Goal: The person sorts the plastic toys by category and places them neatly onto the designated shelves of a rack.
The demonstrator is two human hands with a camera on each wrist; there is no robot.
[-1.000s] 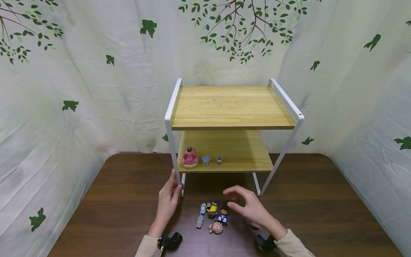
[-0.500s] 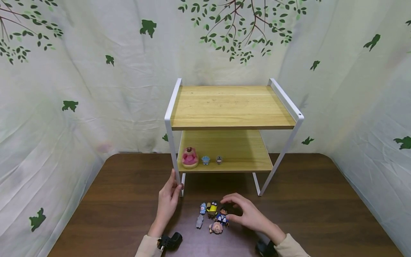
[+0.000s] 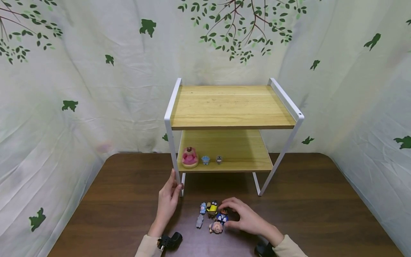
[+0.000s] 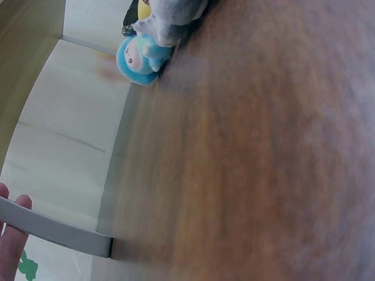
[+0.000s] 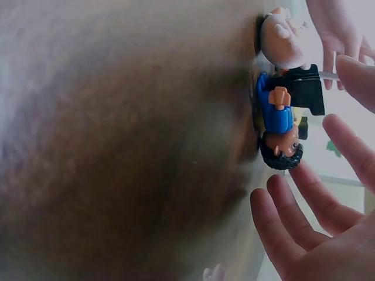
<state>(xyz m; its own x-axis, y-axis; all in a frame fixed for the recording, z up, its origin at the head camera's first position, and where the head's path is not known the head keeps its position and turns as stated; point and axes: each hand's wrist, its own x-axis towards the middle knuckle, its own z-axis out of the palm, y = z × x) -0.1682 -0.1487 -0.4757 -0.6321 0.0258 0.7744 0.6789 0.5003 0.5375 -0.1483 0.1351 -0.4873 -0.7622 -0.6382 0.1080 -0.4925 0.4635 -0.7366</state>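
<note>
My left hand (image 3: 168, 198) holds the front left leg (image 3: 174, 157) of a two-tier shelf; in the left wrist view its fingers (image 4: 13, 234) show behind the white leg. My right hand (image 3: 245, 216) has its thumb and fingers spread around a toy figure (image 5: 278, 117) with black hair and blue jacket, lying on the table. A gap shows between fingertips and figure in the right wrist view. Beside it lie a yellow figure (image 3: 212, 208), a pinkish figure (image 3: 216, 227), a light blue figure (image 3: 203, 207) and a grey figure (image 3: 199, 221).
On the lower shelf board (image 3: 244, 153) stand a pink bear (image 3: 190, 159), a small blue figure (image 3: 206, 160) and a small grey figure (image 3: 219, 160). A pale pink piece (image 5: 214, 273) peeks in at the right wrist view's bottom. Leaf-printed cloth (image 3: 128, 89) surrounds the brown table (image 3: 128, 185).
My right hand has come down and toward me, to the black-haired figure, its fingers now partly covering it. My left hand has stayed on the shelf leg.
</note>
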